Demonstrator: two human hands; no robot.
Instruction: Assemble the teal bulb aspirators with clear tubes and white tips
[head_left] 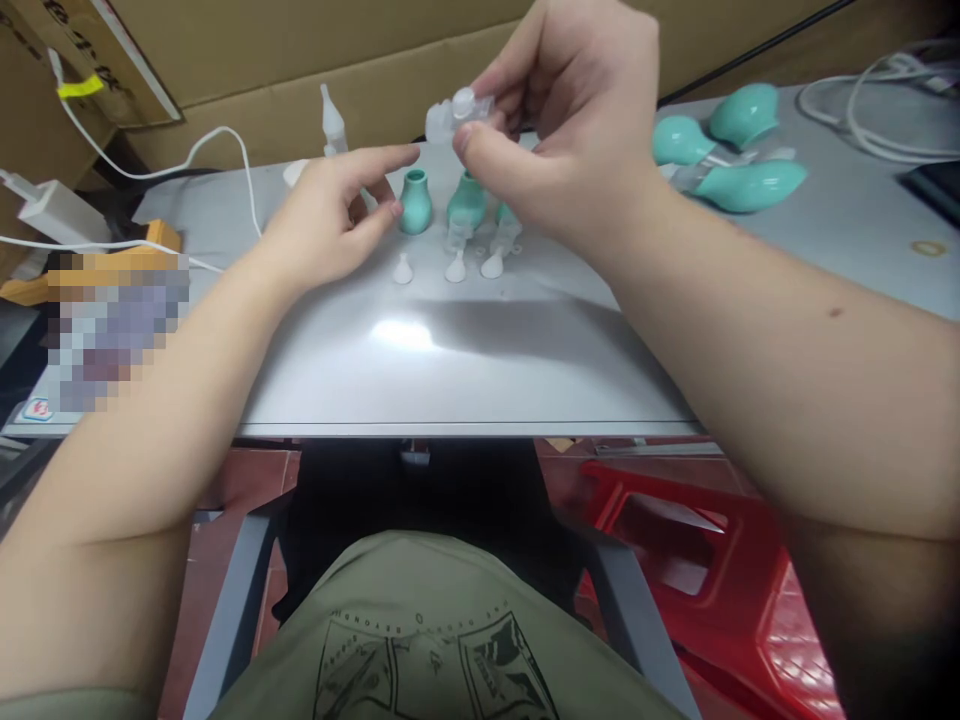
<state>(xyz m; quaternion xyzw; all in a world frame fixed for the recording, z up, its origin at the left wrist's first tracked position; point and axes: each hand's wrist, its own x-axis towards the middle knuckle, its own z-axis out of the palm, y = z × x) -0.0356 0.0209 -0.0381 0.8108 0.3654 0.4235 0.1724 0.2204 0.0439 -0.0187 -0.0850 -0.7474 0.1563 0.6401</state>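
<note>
Near the table's back edge, my right hand (570,120) pinches a clear plastic piece (442,120) between thumb and fingers, above the teal bulbs. My left hand (337,210) is beside a teal bulb (415,203) that stands upright with its opening up; its fingers are apart, and the thumb tip is at the bulb's side. A second teal bulb (466,202) stands to the right, and another is partly hidden by my right hand. In front lie small white cone-shaped pieces (455,267) and clear plastic parts (459,232). Behind my left hand stands a clear nozzle (332,120).
At the right of the grey table (465,390) lie several assembled teal bulbs (750,186) and coiled white cables (862,110). A white charger (64,215) and an orange holder (161,238) are at the left. Cardboard (262,50) stands behind. A red stool (750,580) is below.
</note>
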